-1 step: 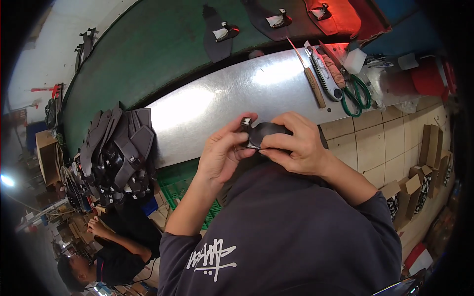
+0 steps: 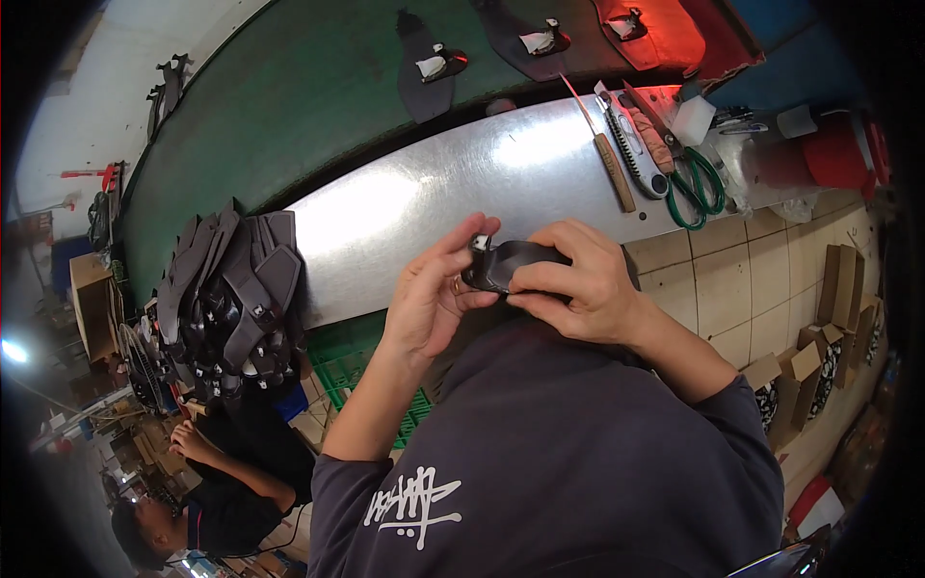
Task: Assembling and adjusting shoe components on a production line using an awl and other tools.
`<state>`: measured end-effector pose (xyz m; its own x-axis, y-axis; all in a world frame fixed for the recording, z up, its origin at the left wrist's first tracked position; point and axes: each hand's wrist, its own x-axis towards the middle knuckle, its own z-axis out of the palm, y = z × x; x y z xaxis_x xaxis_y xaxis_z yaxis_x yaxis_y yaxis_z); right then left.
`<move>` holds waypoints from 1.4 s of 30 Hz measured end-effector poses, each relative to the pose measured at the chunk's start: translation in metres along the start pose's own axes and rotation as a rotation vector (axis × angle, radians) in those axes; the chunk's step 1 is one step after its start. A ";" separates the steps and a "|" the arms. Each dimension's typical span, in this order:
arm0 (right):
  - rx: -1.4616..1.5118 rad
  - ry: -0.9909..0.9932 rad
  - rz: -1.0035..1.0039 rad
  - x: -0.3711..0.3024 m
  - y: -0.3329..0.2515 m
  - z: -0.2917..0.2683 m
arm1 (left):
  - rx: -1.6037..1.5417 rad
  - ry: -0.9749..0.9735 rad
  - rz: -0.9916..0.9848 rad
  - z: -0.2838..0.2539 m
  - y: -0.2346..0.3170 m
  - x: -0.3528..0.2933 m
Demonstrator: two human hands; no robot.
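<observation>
Right hand (image 2: 583,275): was clenched on the strap, thumb below and bent fingers over its right part, with next to no gap between them.
Strap (image 2: 515,258): was between the two hands, dark and smoothly curved, just in front of the shirt (image 2: 559,453); its left part bent upward.
White tip (image 2: 481,243): stood at the upper left of the strap, beside the left fingertips.
Left hand (image 2: 424,299): was loosely spread around the left end of the strap, unpinched, upper fingers straightened near the white tip and a lower finger at the bottom edge; how firmly it touched could not be told.
Ring (image 2: 455,286): sat on a left finger, just left of the strap.
Bench (image 2: 462,183): lay just beyond the grip, bare metal with bright glare.
Crate (image 2: 342,371): stood left of and below the grip, green, partly behind the left forearm.
Tools: lay beyond and right of the grip, the awl (image 2: 614,171) nearest, then the cutter (image 2: 631,144), then green-handled scissors (image 2: 696,188).
Pile (image 2: 231,299): rested well left of the grip, many dark straps heaped together.
Belt (image 2: 279,125): ran past the bench, green, bearing dark soles (image 2: 424,91) and a red-lit sole (image 2: 665,43).
Boxes (image 2: 843,279): stood far right of the grip on tiles (image 2: 723,279).
Co-worker (image 2: 236,515): was far to the lower left, in dark clothing.
</observation>
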<state>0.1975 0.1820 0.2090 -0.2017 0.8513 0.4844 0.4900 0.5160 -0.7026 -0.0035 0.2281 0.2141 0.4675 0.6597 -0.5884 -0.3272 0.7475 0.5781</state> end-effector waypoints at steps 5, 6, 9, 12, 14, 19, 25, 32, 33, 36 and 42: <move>-0.015 -0.032 -0.013 0.000 -0.003 -0.001 | 0.252 0.020 0.157 0.005 0.002 -0.004; 0.009 -0.016 0.044 0.001 -0.005 -0.001 | 0.252 0.022 0.158 0.001 0.003 -0.005; 0.049 0.001 0.116 -0.002 -0.003 -0.001 | 0.356 -0.130 0.044 -0.013 0.002 -0.005; 0.049 -0.022 0.125 -0.003 -0.002 -0.002 | 0.517 -0.131 0.060 -0.013 0.005 -0.004; 0.036 -0.047 0.120 -0.004 -0.002 -0.002 | 0.503 -0.120 0.045 -0.010 0.007 -0.006; 0.015 -0.016 0.106 -0.007 -0.001 0.002 | 0.434 -0.061 0.113 -0.003 -0.005 -0.004; 0.070 0.003 0.216 -0.010 -0.002 0.008 | 0.503 -0.027 0.143 -0.006 -0.012 -0.002; 0.085 -0.047 0.223 -0.009 0.001 0.005 | 0.583 0.059 0.157 -0.003 -0.012 -0.001; 0.268 -0.085 0.417 -0.006 -0.002 0.002 | 0.644 0.051 0.202 -0.002 -0.012 -0.003; 0.611 -0.193 0.649 0.002 0.003 -0.003 | 0.804 0.058 0.494 0.003 -0.017 -0.013; 0.544 -0.402 0.556 0.031 -0.002 -0.016 | 0.745 0.121 0.669 -0.005 -0.015 -0.020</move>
<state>0.2040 0.2059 0.2335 -0.3879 0.9093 -0.1504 0.1542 -0.0968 -0.9833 -0.0120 0.2037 0.2147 0.2760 0.9602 -0.0431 0.1243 0.0088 0.9922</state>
